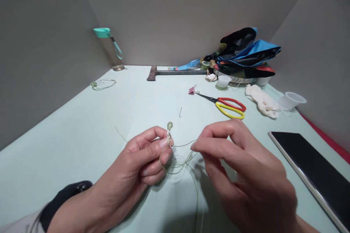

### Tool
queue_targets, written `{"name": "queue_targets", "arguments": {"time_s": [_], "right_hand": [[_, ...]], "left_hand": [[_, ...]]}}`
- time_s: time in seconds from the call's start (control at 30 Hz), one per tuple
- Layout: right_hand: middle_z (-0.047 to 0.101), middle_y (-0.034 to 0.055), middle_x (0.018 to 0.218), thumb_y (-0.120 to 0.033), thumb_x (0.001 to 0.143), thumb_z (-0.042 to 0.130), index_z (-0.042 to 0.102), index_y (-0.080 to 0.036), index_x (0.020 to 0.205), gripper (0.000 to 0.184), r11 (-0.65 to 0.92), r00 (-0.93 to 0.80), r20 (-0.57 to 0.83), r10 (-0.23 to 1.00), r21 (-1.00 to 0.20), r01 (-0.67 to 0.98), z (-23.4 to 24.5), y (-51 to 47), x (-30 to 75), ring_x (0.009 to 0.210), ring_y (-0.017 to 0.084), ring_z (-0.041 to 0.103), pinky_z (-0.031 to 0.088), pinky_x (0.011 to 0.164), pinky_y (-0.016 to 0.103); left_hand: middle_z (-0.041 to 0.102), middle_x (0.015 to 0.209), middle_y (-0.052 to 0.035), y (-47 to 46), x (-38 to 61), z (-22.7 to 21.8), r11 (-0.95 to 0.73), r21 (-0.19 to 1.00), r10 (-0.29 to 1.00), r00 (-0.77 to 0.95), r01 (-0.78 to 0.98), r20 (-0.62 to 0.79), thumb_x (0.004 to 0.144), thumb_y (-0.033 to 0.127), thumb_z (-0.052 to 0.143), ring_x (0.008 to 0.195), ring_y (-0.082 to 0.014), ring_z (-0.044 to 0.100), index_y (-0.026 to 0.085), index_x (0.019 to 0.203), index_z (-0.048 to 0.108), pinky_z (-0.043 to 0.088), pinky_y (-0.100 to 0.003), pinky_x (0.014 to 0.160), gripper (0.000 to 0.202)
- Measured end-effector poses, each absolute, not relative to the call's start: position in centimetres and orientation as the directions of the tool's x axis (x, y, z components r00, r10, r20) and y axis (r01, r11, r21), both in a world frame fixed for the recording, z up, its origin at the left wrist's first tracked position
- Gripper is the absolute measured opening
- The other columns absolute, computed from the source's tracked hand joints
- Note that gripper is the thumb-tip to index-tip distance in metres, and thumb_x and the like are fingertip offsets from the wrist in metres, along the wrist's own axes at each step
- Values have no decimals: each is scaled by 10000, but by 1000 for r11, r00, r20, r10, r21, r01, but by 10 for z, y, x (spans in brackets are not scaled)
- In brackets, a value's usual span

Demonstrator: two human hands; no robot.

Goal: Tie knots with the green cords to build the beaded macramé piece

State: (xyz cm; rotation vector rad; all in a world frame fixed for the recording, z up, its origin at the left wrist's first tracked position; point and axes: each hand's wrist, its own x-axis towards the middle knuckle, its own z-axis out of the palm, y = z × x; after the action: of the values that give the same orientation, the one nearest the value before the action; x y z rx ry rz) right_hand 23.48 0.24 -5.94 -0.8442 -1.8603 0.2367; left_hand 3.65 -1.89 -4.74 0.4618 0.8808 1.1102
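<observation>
My left hand pinches a small knotted piece of olive-green cord between thumb and forefinger, its braided loop sticking up above the fingertips. Loose strands of the cord trail down between my hands toward me. My right hand is closed in a pinch on one thin strand that runs from the knot to its fingertips. Both hands hover just above the pale green table.
Red-and-yellow scissors and a pink binder clip lie beyond my hands. A needle, white cloth, plastic cups, a tablet, a bottle, a metal tool and coloured material sit around.
</observation>
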Motion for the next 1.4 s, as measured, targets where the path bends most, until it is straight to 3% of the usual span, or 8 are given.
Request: {"name": "queue_targets", "arguments": {"time_s": [0.37, 0.53, 0.77, 0.9, 1.1, 1.27, 1.33, 1.4], "right_hand": [[753, 49, 876, -104, 993, 613, 812, -154, 1009, 205, 652, -492, 461, 738, -674, 347, -70, 5, 228, 821, 204, 722, 588, 730, 334], [715, 25, 917, -113, 1011, 591, 741, -209, 896, 212, 477, -524, 306, 795, -848, 229, -68, 10, 227, 879, 185, 710, 555, 790, 318], [697, 9, 910, -219, 1023, 641, 638, -246, 846, 179, 179, -487, 99, 868, -977, 120, -47, 16, 244, 871, 209, 642, 486, 775, 340], [659, -11, 788, -283, 1098, 638, 669, -244, 852, 251, 146, -458, 113, 882, -989, 38, -44, 12, 250, 769, 190, 604, 484, 702, 312], [661, -54, 663, -202, 1027, 727, 723, -274, 780, 257, 329, -487, 227, 843, -935, 134, -21, 8, 262, 607, 138, 599, 496, 580, 236], [793, -82, 770, -366, 1183, 665, 833, -320, 1088, 199, 664, -904, 243, 351, -746, 57, -51, 3, 261, 596, 98, 704, 568, 613, 179], [700, -121, 676, -270, 1140, 748, 751, -299, 858, 284, 713, -916, 247, 316, -698, 58, -75, -3, 245, 532, 74, 617, 480, 497, 160], [492, -114, 508, -167, 1049, 832, 506, -241, 603, 557, 724, -888, 280, 365, -685, 82, -91, -8, 228, 445, 87, 446, 339, 384, 224]], "left_hand": [[682, 620, 15, -19, 38, -49, 400, 750, 915, 174, -527, -365, 682, 363, 1148, 506, -28, 216, 174, 774, 834, 171, -189, 483, 379], [690, 609, -3, -18, 35, -50, 389, 798, 921, 168, -460, -352, 690, 389, 1128, 492, -38, 232, 176, 728, 840, 161, -215, 479, 360], [415, 536, 97, -15, 33, -49, 260, 899, 954, -52, -351, -296, 693, 335, 1076, 543, -68, 246, 155, 716, 859, 200, -208, 499, 283], [555, 581, 65, -10, 32, -48, 202, 926, 959, -125, -320, -253, 696, 309, 1037, 512, -58, 291, 159, 732, 813, 226, -211, 483, 273], [769, 697, -8, -8, 32, -48, 181, 932, 956, -168, -313, -242, 825, 256, 912, 457, -59, 415, 184, 809, 743, 299, -192, 478, 184], [827, 784, -83, -8, 34, -48, 191, 925, 957, -148, -329, -250, 872, 253, 871, 516, -90, 525, 180, 825, 730, 267, -178, 459, 165], [820, 781, -72, -9, 34, -47, 223, 912, 956, -107, -344, -273, 865, 248, 868, 482, -70, 466, 179, 814, 723, 288, -183, 474, 169], [790, 742, -43, -10, 34, -47, 253, 901, 955, -60, -352, -291, 859, 253, 872, 453, -48, 407, 171, 794, 728, 329, -195, 503, 178]]}}
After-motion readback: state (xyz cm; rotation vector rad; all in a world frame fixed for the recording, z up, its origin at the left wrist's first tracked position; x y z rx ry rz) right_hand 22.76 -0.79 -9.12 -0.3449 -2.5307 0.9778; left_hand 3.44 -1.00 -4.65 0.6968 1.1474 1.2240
